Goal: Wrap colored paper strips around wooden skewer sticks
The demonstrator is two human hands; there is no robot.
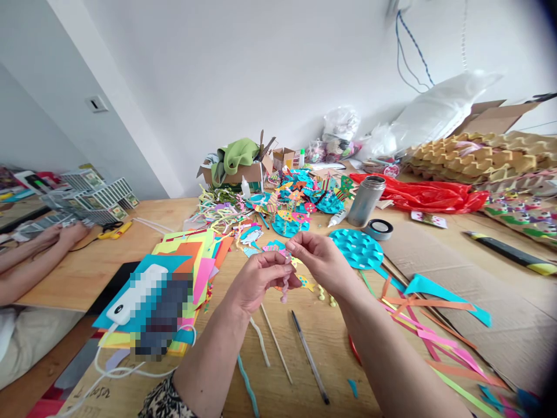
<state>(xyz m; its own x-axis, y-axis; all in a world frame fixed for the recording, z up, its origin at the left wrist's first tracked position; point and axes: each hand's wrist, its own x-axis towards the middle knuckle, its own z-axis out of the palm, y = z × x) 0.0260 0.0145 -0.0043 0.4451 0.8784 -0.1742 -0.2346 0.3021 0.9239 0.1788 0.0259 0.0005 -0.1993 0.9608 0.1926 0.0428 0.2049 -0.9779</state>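
Note:
A pale pink curled strip (284, 289) hangs from the fingers of my left hand (261, 278), which is closed on it in a pinch. Just above and to the right, my right hand (317, 258) pinches the upper part of the same strip, thumb against forefinger. Paper fish cutouts (307, 283) lie behind the hands, partly covered by them. Small yellow curled pieces (332, 300) rest right of the fingers. Below the hands are a thin wooden stick (277, 345), a pen (310, 357), a white strip (260, 342) and a blue strip (248, 386).
Coloured paper (204, 273) with a white power bank (137, 294) is at left. A metal flask (366, 200), a blue scalloped disc (357, 248) and cardboard (444, 273) with a cutter (509, 252) are at right. Another person's hands (72, 234) work far left.

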